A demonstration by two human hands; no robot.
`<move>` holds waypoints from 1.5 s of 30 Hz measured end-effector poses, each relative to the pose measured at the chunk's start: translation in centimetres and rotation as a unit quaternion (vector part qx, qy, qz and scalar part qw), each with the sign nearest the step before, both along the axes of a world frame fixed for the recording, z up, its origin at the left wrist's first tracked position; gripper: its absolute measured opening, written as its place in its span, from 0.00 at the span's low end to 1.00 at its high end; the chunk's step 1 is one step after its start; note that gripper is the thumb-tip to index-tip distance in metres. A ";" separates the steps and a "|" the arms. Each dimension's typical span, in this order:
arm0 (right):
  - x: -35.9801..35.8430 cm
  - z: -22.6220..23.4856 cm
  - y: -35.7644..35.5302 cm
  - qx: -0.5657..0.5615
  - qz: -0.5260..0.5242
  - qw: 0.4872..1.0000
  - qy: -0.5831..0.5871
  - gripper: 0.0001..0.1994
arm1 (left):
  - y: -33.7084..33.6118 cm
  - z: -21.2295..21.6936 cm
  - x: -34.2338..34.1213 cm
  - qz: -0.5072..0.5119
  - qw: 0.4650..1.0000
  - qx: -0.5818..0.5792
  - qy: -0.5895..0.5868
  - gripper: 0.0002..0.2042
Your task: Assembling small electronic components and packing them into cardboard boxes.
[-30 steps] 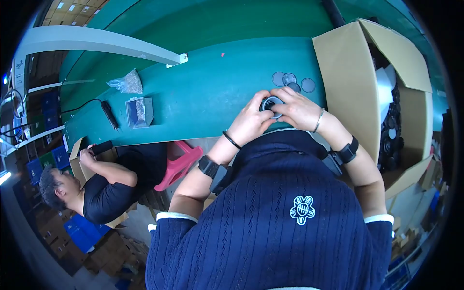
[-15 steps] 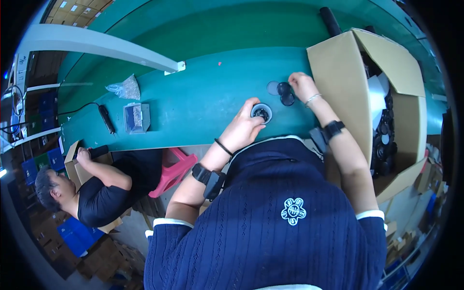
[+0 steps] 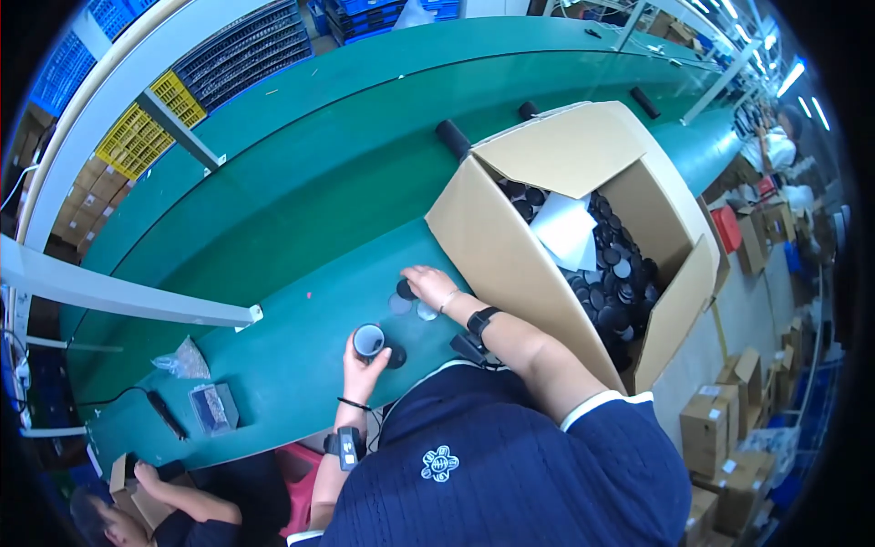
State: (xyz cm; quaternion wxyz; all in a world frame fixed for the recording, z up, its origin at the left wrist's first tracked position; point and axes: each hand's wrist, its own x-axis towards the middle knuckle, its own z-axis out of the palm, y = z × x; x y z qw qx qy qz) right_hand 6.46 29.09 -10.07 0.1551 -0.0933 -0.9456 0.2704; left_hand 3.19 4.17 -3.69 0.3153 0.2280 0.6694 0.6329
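The person's left hand (image 3: 363,369) is wrapped around a small round black part (image 3: 369,340), open end up, its rim showing pale, held just above the near edge of a green work table (image 3: 273,301). The fingers curl closed on its side, so this hand is grasping it. A second dark round piece (image 3: 396,356) sits on the table touching or just beside that hand.

The right hand (image 3: 430,285) reaches forward, fingertips pinched on a small black disc (image 3: 405,290) on the table top. Whether the disc is lifted or only touched cannot be told. Just beside it lie two greyish flat discs (image 3: 412,306).

What could go wrong: the held part sits close to the table edge, so a loosened grip could probably drop it to the floor. The discs look thin and smooth, so a fingertip pinch may well slip, or nudge the neighbouring discs out of place.

To the right of both hands stands a large open cardboard box (image 3: 510,264), flaps spread, tilted toward the person. It is filled with many small black round parts (image 3: 620,283), with a sheet of white paper (image 3: 567,230) lying on top of them. Further left on the table lie a crumpled clear plastic bag (image 3: 187,360) and a small clear packet (image 3: 214,406). Another person (image 3: 173,510) works below the table's near edge, at lower left.
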 end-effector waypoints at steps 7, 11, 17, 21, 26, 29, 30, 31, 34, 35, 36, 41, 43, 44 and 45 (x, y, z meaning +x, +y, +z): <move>0.6 7.1 -1.2 -0.181 0.012 0.981 0.075 0.07 | -0.1 1.5 -1.1 0.016 0.977 0.091 -0.191 0.33; 3.1 12.5 -2.0 -0.486 0.056 0.871 -0.054 0.11 | 1.2 5.1 -1.1 -0.117 0.970 0.109 -0.183 0.31; 4.7 12.4 -1.3 -0.784 0.188 0.589 -0.061 0.26 | 1.9 6.9 -0.6 -0.106 0.968 0.112 -0.198 0.29; 4.6 11.5 -1.8 -0.797 0.216 0.560 -0.059 0.33 | 2.0 7.2 -0.5 -0.135 0.970 0.096 -0.176 0.30; 4.5 10.7 -2.1 -0.816 0.211 0.538 -0.016 0.33 | 1.6 6.7 -0.2 -0.113 0.978 0.118 -0.133 0.34; 4.5 9.8 -1.5 -0.846 0.210 0.490 0.024 0.29 | 0.4 3.9 -0.1 -0.032 0.988 0.096 -0.115 0.36; 4.7 9.7 -1.4 -0.847 0.203 0.491 0.022 0.30 | 0.4 3.6 0.0 -0.003 0.995 0.068 -0.068 0.35; 4.9 9.9 -1.3 -0.848 0.198 0.492 0.015 0.29 | 0.3 3.1 0.1 0.010 0.998 0.046 -0.038 0.34; 5.2 10.6 -1.3 -0.844 0.190 0.501 0.020 0.27 | 0.5 1.8 -0.2 0.017 1.000 0.024 -0.004 0.31; 5.3 10.6 -1.2 -0.845 0.188 0.501 0.008 0.26 | 0.6 1.6 -0.2 0.023 1.000 0.020 -0.006 0.30; 5.3 10.5 -1.3 -0.847 0.185 0.499 -0.003 0.25 | 0.4 1.4 -0.3 0.012 1.000 0.022 -0.004 0.30; 4.8 11.0 -1.6 -0.859 0.165 0.484 -0.013 0.22 | 0.8 1.4 -0.9 0.002 1.000 -0.007 0.000 0.31; 4.7 11.5 -1.7 -0.855 0.191 0.481 -0.026 0.23 | 0.6 1.7 -0.7 -0.011 0.999 -0.033 0.024 0.35; 4.5 10.9 -1.8 -0.849 0.190 0.492 -0.041 0.27 | 0.8 1.3 -0.7 0.001 0.999 -0.041 0.020 0.35; 4.5 10.5 -1.4 -0.852 0.194 0.485 -0.032 0.27 | 1.4 0.8 -0.4 -0.004 1.000 -0.008 0.013 0.34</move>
